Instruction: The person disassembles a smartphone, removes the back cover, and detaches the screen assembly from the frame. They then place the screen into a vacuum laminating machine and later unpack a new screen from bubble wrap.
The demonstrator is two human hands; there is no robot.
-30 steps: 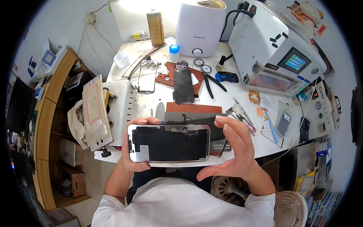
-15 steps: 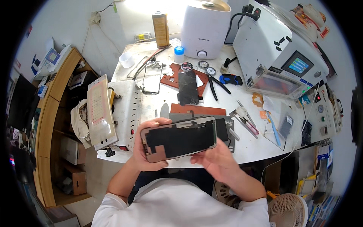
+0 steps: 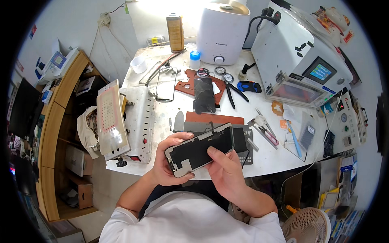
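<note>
Head view: phone screen panel [image 3: 197,151] black side up, long axis slanting lower-left to upper-right — left hand [image 3: 163,163] and right hand [image 3: 227,171] both grip it.

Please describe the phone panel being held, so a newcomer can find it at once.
Start at the near edge of the white table. There, the left grip and right grip hold the panel. Unlike the dark slab lying farther back, it has a silvery patch in one corner.

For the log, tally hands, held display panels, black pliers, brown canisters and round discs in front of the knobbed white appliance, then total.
Hands: 2
Held panel: 1
Black pliers: 1
Brown canister: 1
Round discs: 3
Total: 8
</note>
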